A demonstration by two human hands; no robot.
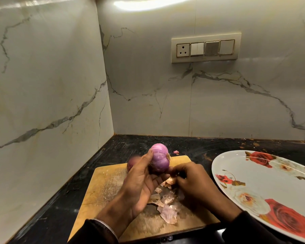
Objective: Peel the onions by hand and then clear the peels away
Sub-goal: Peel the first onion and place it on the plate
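Peels lay papery on board; our left hand gripped slick firm onion; right hand pinched skin near base.

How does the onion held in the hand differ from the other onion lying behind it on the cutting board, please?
The held onion is lifted off the cutting board, gripped by the left hand; the second onion lies on the board. The held onion looks light purple and in full view; the second looks darker red and is mostly hidden behind the hand. The right hand pinches peel beneath the held onion, while nothing touches the second. Both are red onions.
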